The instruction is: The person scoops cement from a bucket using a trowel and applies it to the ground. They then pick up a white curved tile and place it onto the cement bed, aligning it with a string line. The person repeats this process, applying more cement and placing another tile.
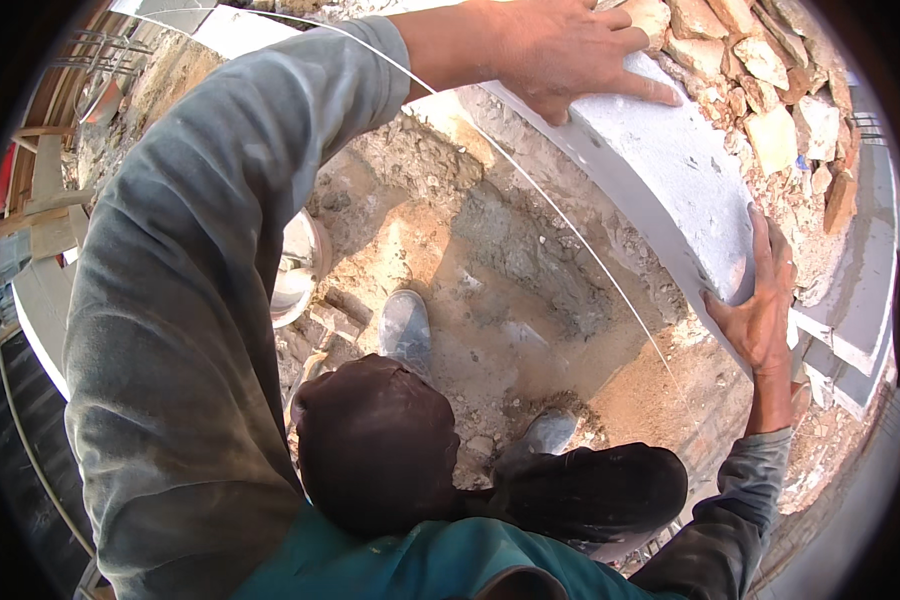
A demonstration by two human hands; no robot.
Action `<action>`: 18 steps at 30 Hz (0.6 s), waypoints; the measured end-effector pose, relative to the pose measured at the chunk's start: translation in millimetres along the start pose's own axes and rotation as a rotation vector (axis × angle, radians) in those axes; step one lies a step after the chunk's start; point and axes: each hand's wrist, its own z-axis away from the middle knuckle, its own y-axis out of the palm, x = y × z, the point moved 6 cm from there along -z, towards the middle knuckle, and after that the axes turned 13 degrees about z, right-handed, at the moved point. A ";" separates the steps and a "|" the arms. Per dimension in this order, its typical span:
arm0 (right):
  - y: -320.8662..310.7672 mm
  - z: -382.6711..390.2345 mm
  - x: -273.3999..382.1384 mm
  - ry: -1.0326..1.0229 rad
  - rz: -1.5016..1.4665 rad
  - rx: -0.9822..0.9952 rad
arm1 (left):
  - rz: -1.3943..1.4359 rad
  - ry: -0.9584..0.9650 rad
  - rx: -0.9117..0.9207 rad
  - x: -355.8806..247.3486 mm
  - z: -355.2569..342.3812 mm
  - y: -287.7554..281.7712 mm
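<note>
A long white lightweight concrete block [670, 170] lies across the upper right, held between both my hands. My left hand [560, 50] presses flat on its far end at the top. My right hand [760, 300] grips its near end from below, fingers spread up the end face. A thin taut guide string [570, 235] runs diagonally under the block. Below, my grey shoes [406, 325] stand on sandy ground, and my dark trouser knees fill the lower middle.
Broken brick and stone rubble [770, 70] is heaped at the upper right. More white blocks [850, 330] are laid at the right edge. A shiny metal bowl [298, 265] sits at the left of the sandy pit. Timber pieces and steel bars [50, 170] lie at far left.
</note>
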 end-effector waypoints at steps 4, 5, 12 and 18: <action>-26.9 52.3 29.0 -0.105 -0.120 -0.041 | 0.018 -0.095 0.042 -36.8 47.7 -18.1; -26.1 64.6 31.6 -0.110 -0.149 0.004 | 0.004 -0.077 -0.076 -46.2 52.7 -13.3; 5.8 75.7 73.4 -0.227 -0.218 0.104 | 0.246 -0.107 0.048 -50.1 86.8 45.4; 60.3 44.1 121.3 -0.277 -0.217 0.205 | 0.334 -0.177 0.183 -24.7 125.0 99.6</action>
